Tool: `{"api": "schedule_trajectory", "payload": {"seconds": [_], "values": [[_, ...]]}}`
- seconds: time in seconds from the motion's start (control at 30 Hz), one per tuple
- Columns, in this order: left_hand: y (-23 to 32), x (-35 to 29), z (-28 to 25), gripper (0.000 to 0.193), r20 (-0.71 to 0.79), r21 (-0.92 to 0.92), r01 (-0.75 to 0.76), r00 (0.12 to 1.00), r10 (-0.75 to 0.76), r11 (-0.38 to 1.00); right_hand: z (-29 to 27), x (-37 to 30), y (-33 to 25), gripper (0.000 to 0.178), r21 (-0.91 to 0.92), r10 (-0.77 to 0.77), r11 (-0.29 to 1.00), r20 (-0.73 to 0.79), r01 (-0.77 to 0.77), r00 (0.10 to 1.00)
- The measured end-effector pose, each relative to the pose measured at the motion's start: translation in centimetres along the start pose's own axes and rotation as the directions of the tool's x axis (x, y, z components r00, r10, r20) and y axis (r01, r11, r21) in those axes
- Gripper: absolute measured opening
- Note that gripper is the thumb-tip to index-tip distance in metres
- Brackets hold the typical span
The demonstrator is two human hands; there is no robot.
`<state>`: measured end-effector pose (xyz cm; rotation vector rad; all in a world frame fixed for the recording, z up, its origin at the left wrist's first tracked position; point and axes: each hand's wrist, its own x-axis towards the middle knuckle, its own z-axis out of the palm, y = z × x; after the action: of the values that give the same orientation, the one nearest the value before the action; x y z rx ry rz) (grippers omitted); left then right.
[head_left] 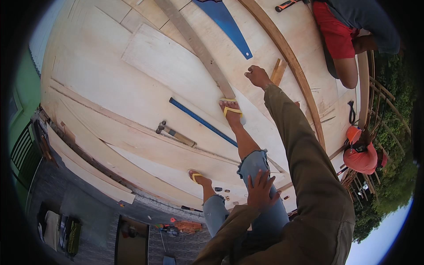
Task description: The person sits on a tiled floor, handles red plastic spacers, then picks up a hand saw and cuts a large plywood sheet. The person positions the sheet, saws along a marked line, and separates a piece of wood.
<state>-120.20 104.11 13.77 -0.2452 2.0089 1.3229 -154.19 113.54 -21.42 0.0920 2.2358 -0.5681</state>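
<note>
Blue-bladed, tapering handsaw lies just beyond my curled right hand; I'd best avoid its teeth, steadied by my left hand, spread on faded denim shorts.

Pale plywood decking carries a hammer; a blue handsaw; a blue bar; long wooden beams.

We are seeing a blue handsaw lying on pale boards, its narrow tip pointing toward us, a short wood block lying nearby.
</note>
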Motion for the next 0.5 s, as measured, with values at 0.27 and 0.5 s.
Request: {"api": "schedule_trajectory", "payload": {"seconds": [0.27,0.5], "values": [[-0.4,1.8,-0.8,0.063,0.037,-0.361,0.009,0.999,0.005,0.932,4.4,18.7,-0.6,0.065,-0.085,-0.024,0.996,-0.366,-0.008,0.93],[-0.1,3.4,-1.6,0.054,-0.089,-0.493,-0.024,0.996,-0.022,0.87,6.0,20.5,-1.5,0.084,-0.161,0.152,0.955,-0.451,-0.247,0.88]]}}
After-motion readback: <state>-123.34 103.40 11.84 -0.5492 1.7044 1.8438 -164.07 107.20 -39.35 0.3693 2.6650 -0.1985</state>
